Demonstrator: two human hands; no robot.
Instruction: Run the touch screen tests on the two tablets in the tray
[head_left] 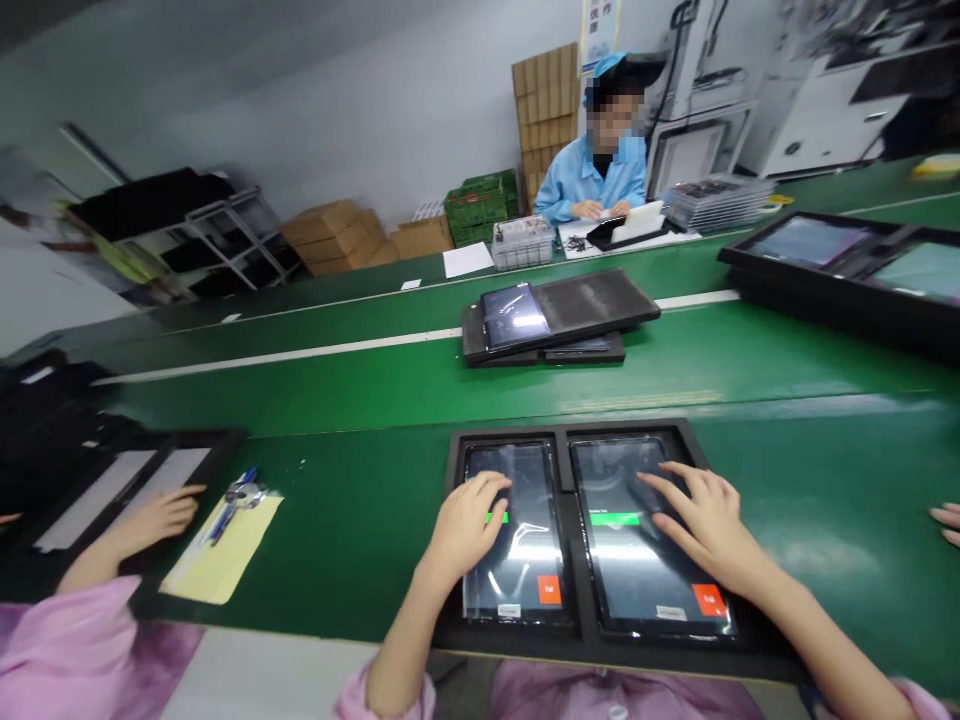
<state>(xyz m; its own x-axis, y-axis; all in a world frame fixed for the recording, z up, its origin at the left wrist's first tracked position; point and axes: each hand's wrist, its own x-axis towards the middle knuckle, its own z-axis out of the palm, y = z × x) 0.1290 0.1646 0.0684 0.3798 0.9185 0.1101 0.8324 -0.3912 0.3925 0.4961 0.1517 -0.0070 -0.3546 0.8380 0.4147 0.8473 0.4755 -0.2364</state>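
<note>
Two tablets lie side by side, screens up, in a black foam tray [566, 540] in front of me. The left tablet [525, 560] and the right tablet [637, 570] each show a dark screen with a green bar and a red button. My left hand [466, 525] rests over the left tablet's left side, fingers loosely bent and apart, covering part of the green bar. Over the upper right of the right tablet is my right hand [709, 520], fingers spread, fingertips at or just above the glass. Neither hand holds anything.
Beyond the tray, stacked foam trays [592, 300] with a tablet sit on the green bench [360, 390]. More trayed tablets [817, 240] stand at right. Left are pens [223, 520] on yellow paper [240, 565] and a co-worker's hand [154, 520]. A person in blue [581, 180] sits opposite.
</note>
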